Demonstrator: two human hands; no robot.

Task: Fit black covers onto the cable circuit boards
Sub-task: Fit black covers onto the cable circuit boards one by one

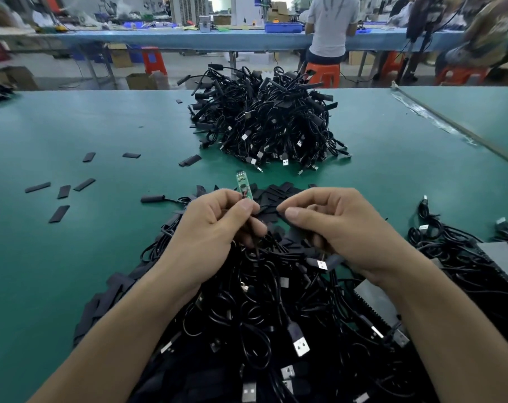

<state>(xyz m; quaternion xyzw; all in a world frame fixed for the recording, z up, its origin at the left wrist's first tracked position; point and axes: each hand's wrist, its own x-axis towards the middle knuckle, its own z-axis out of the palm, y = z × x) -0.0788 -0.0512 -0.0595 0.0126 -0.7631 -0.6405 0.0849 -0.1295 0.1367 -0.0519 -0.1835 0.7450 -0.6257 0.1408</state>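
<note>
My left hand point(210, 225) pinches the lower end of a small green circuit board point(242, 186), which stands upright above my thumb with its cable running down into the pile beneath. My right hand point(331, 221) sits just to the right, thumb and fingers pinched on a black cover point(282, 218) at the edge of a heap of loose black covers point(276, 193). The two hands are a few centimetres apart. Under both wrists lies a tangle of black USB cables point(276, 315).
A tall pile of black cables with covers fitted point(264, 120) stands farther back on the green table point(101, 126). Loose covers point(59, 213) lie scattered at the left. More cables point(456, 251) lie at the right. A person on an orange stool point(322, 71) works at a far bench.
</note>
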